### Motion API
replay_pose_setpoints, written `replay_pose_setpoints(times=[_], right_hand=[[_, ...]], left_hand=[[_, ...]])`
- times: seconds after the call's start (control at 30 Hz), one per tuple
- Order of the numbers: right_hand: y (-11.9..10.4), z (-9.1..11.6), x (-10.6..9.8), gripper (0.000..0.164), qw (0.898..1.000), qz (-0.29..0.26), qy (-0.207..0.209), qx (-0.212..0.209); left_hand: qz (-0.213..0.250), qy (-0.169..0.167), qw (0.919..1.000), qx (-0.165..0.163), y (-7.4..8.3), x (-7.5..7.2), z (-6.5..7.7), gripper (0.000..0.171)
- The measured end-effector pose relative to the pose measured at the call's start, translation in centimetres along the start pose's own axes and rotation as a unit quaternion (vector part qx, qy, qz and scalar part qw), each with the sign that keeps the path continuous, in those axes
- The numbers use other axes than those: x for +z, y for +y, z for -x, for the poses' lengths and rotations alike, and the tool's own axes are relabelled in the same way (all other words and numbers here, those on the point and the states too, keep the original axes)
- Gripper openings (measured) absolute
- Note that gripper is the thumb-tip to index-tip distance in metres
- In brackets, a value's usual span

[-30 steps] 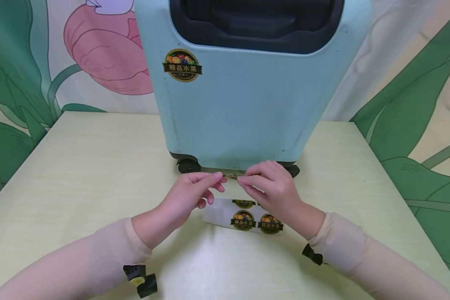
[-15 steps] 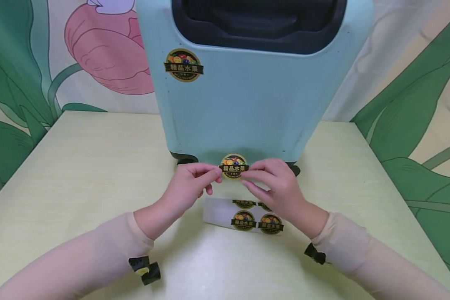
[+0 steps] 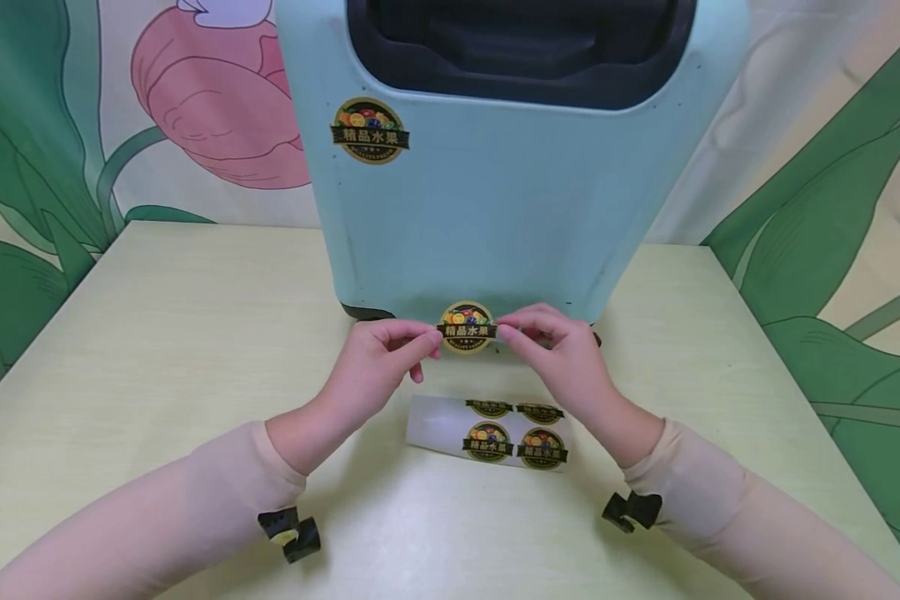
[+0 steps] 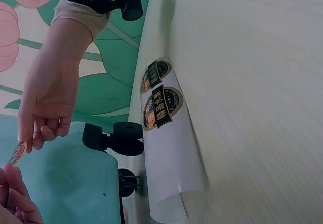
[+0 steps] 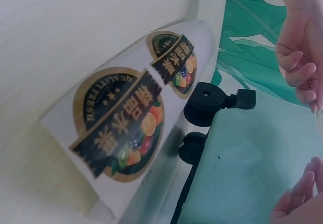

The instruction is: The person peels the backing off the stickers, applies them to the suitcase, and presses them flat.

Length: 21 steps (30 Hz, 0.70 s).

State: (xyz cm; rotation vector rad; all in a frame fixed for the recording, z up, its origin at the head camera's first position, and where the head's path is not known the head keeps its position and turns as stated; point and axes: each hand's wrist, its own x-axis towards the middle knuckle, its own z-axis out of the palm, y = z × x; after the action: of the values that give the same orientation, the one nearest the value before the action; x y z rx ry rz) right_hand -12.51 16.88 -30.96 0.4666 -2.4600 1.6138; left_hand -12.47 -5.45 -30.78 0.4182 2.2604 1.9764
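A round black-and-gold fruit sticker (image 3: 467, 327) is stretched between both hands in the head view, its printed face toward me. My left hand (image 3: 375, 354) pinches its left end between thumb and fingers. The right end is pinched by my right hand (image 3: 558, 346). Behind the sticker stands a light blue suitcase (image 3: 487, 208), and the hands overlap its lower edge and wheels. A matching sticker (image 3: 371, 131) is on the suitcase's upper left. Below the hands, a white sticker sheet (image 3: 435, 423) lies on the table, curling, with several fruit stickers on it.
The pale wooden table (image 3: 195, 333) extends on both sides of the suitcase. Black wheels (image 4: 127, 139) show under the suitcase in the left wrist view. A backdrop with painted leaves (image 3: 855, 217) hangs behind the table.
The sticker has turned from nearly edge-on to face me and risen slightly. My right hand has shifted its fingers onto the sticker's right end; both hands have moved up a little.
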Motion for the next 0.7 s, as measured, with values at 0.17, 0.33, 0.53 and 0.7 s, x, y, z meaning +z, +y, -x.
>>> replay_pose_setpoints(times=[0.17, 0.33, 0.53, 0.7], right_hand=[[-0.3, 0.0, -0.1, 0.018, 0.999, -0.041, -0.005, 0.032], [-0.5, -0.1, -0.1, 0.018, 0.999, -0.032, -0.004, 0.035], [-0.6, -0.5, -0.2, 0.014, 0.999, -0.033, 0.003, 0.005], [-1.1, -0.7, -0.3, 0.011, 0.999, -0.031, 0.007, -0.026]], left_hand=[[-0.005, 0.006, 0.9997, 0.025, 0.1, 0.0, -0.1, 0.018], [-0.019, 0.009, 0.9988, 0.044, 0.3, 0.0, -0.2, 0.018], [-0.047, 0.025, 0.9962, 0.069, 0.5, 0.0, -0.4, 0.016], [-0.059, 0.036, 0.9936, 0.089, 0.6, -0.1, -0.7, 0.015]])
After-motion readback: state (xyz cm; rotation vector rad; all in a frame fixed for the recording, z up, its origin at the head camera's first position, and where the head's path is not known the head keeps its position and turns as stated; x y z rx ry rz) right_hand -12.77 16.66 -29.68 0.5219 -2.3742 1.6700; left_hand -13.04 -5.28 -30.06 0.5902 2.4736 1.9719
